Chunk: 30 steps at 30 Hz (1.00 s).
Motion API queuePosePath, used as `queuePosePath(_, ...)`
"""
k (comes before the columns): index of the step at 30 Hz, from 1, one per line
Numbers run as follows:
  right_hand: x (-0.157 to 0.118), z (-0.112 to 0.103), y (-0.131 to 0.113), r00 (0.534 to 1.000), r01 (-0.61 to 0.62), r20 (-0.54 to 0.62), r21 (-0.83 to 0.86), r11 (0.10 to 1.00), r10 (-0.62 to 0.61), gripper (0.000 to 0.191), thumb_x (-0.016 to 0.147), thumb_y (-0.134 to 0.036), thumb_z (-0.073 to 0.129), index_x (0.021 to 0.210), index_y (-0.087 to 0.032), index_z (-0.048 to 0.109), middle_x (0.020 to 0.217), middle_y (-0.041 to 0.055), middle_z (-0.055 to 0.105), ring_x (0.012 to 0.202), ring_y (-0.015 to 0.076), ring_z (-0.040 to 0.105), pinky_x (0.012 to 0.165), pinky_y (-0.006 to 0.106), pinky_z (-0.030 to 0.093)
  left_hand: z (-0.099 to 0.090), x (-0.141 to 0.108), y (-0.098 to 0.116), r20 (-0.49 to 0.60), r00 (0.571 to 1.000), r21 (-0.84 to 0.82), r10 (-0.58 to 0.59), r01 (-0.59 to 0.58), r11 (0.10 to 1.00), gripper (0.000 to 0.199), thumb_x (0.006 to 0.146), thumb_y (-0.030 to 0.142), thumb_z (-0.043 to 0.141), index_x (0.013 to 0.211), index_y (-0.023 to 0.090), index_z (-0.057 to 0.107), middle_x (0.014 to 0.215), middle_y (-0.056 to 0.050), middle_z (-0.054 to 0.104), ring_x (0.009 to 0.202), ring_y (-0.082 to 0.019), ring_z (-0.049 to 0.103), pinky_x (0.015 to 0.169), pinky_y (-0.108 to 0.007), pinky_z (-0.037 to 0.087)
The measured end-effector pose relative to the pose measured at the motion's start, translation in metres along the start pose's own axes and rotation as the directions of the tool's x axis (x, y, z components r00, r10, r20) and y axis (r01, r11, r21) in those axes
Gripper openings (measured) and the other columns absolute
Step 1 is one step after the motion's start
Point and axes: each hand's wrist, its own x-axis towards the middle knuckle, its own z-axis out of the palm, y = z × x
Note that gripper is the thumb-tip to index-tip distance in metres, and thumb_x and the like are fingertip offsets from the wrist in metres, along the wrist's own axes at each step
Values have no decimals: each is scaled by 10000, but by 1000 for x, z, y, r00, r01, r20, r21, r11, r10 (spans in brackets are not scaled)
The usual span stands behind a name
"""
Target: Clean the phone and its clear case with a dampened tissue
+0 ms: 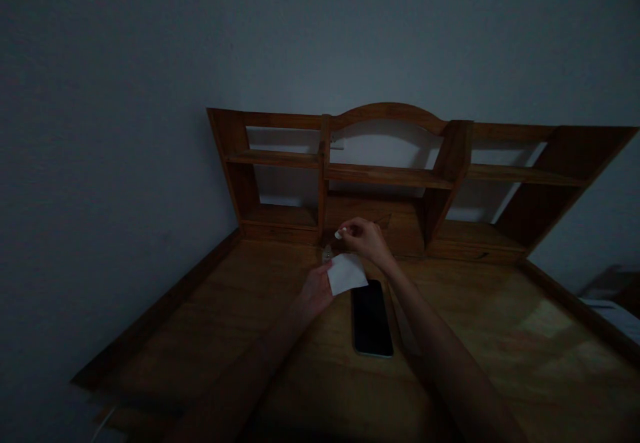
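My left hand (318, 288) is closed on the edge of a flat white square sheet (347, 273); I cannot tell whether it is paper or cloth. Above it, my right hand (366, 237) pinches a small white piece (340, 233) between thumb and fingertips. Close to the left fingertips shows a small clear item (327, 253), too dim to name. Below the sheet, a dark-screened smartphone (372, 323) lies face up on the desk. A pale flat strip (404, 316) lies beside it, partly hidden by my right forearm.
The wooden desk (200, 336) has a raised edge on its left and right sides. A wooden shelf unit (390, 175) with several compartments stands at the back against the wall. A wall socket (337, 141) shows through it. Papers (613, 313) lie beyond the right edge. The light is dim.
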Motion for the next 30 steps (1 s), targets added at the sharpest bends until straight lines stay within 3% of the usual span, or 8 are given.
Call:
queuePosePath(11, 1, -1, 2, 996, 27, 90, -82, 996, -19, 175, 859, -245, 581, 965, -192, 710, 917, 53, 697, 784, 153, 629, 699, 248, 450, 1, 2, 2, -7, 1000, 2, 11, -11, 1000, 251, 905, 259, 465, 1007, 127, 653, 942, -102, 719, 912, -205, 674, 935, -336, 457)
queuePosePath(19, 32, 17, -10, 971, 102, 230, -170, 980, -61, 146, 836, -180, 619, 918, -175, 740, 906, 69, 681, 828, 166, 618, 765, 258, 430, 9, -4, 5, -56, 998, -39, 16, -18, 999, 236, 885, 234, 493, 1013, 97, 636, 887, -101, 714, 863, -203, 674, 916, -325, 462)
queuePosePath(24, 33, 31, 4, 948, 92, 318, -199, 976, -24, 122, 792, -150, 657, 857, -173, 757, 837, 65, 707, 746, 171, 639, 681, 243, 437, 5, 2, 3, -63, 998, -70, 28, -32, 997, 235, 895, 232, 465, 1006, 104, 628, 908, -111, 709, 904, -217, 668, 904, -331, 465)
queuePosePath(30, 23, 33, 15, 934, 65, 356, -171, 983, 0, 122, 794, -156, 661, 863, -188, 756, 847, 50, 735, 753, 169, 666, 662, 226, 448, 3, 4, 2, -42, 999, -86, 30, -34, 996, 257, 885, 244, 479, 1032, 95, 628, 947, -124, 709, 917, -224, 665, 925, -342, 455)
